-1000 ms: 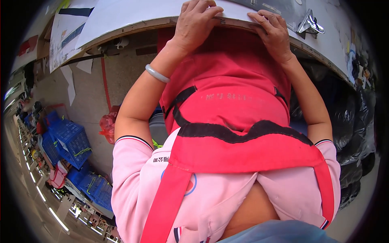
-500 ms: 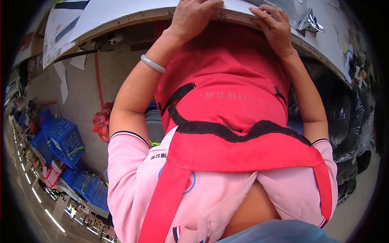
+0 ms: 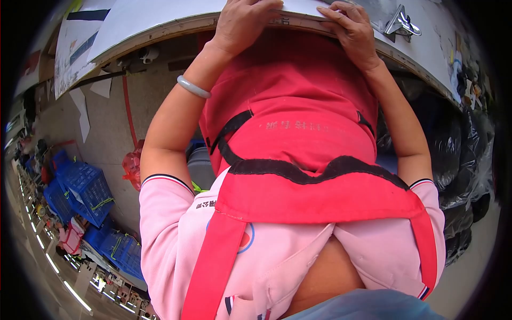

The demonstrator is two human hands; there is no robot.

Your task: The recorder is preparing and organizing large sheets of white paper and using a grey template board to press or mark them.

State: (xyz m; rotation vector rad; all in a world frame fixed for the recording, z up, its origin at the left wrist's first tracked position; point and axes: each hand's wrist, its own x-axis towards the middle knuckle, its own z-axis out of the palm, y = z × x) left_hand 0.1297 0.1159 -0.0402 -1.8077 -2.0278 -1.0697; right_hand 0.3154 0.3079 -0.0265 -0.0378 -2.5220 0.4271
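Both hands are at the near edge of a white-topped table (image 3: pixel 160 17), at the top of the view. My left hand (image 3: pixel 242 25), below a pale bangle (image 3: pixel 193 87), has its fingers bent and close together, their tips partly cut off by the frame's upper rim. My right hand (image 3: pixel 353 33) faces it across a short gap, fingers curled and the tips at the white surface just over the edge. Whatever lies between the fingertips is too small or hidden to make out. A silver metal clip (image 3: pixel 402 25) lies to the right of my right hand.
A red apron (image 3: pixel 298 101) hangs between my arms, against the table's edge. Blue plastic crates (image 3: pixel 88 186) and a red plastic bag (image 3: pixel 132 165) stand on the floor to the left. Black plastic bags (image 3: pixel 445 154) are at the right under the table. Paper scraps (image 3: pixel 81 112) lie on the left.
The view has shifted slightly, so the table and both hands sit a little further left and higher. The hands keep nearly the same pose at the edge.
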